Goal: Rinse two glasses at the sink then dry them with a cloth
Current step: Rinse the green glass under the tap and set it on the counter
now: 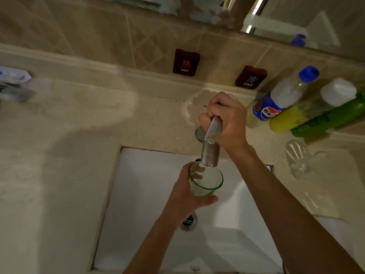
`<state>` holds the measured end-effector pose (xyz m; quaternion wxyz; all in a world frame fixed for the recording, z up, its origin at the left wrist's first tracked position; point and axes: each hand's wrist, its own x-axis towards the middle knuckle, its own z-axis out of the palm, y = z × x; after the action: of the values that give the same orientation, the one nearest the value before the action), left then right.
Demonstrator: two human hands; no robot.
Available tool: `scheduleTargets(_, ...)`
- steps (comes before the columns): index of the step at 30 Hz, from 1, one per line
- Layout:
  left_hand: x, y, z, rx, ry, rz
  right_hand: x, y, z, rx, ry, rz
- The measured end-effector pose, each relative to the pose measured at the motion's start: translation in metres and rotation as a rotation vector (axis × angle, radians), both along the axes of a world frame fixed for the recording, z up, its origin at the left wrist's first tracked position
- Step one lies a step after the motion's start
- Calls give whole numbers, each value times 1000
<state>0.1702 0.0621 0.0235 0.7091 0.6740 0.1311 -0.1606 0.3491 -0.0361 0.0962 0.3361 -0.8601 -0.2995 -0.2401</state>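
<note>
My left hand (184,198) grips a green-tinted glass (206,179) upright over the white sink (138,204), its rim right under the spout of the metal faucet (210,153). My right hand (227,119) is curled round the faucet's lever handle (213,128) behind the spout. A second, clear glass (300,159) lies on the counter to the right of the sink, apart from both hands. No cloth is in view.
A beige stone counter (69,145) surrounds the sink. A blue-capped bottle (284,95) and a yellow-green bottle (324,107) stand at the back right. HOT (185,63) and COLD (250,77) labels are on the tiled wall. Packaged items (13,84) lie far left.
</note>
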Motion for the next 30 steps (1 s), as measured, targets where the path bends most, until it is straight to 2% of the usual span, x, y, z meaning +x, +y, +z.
scheduleTargets(22, 15, 9, 10, 1, 28, -53, 7, -4, 0, -27, -3, 93)
scheduleTargets(30, 19, 7, 14, -9, 57, -85, 15, -4, -1, 31, 115, 108)
